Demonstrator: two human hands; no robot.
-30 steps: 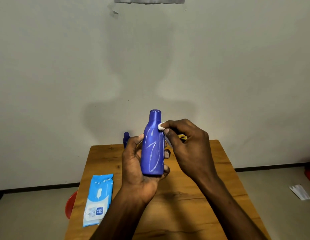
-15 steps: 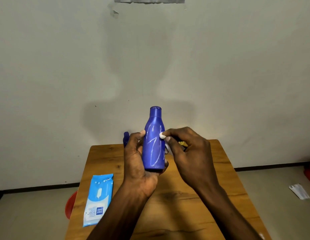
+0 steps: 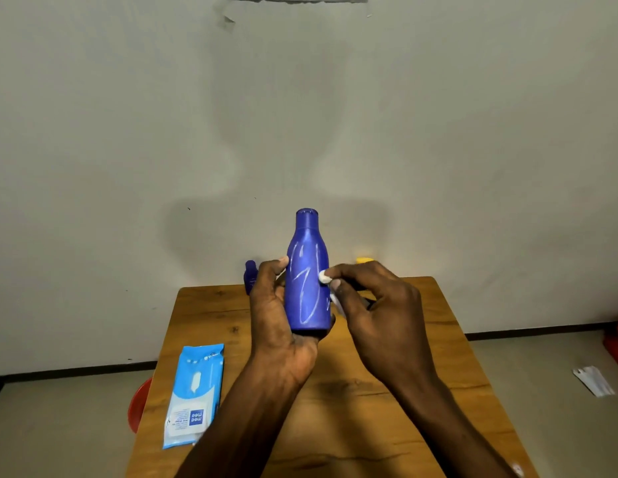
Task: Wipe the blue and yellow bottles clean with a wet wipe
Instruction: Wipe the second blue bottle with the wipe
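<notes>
Above wooden table, left hand grips blue bottle; right hand pinches wipe against it.

The right hand now presses the wipe lower, at the bottle's middle instead of its shoulder. More white streaks mark the front, and a yellow cap shows above the knuckles.

Behind the blue bottle, a smaller blue bottle stood half hidden by the left hand, and the yellow bottle showed only its top above the right hand. The worktop ran off the lower edge.
</notes>
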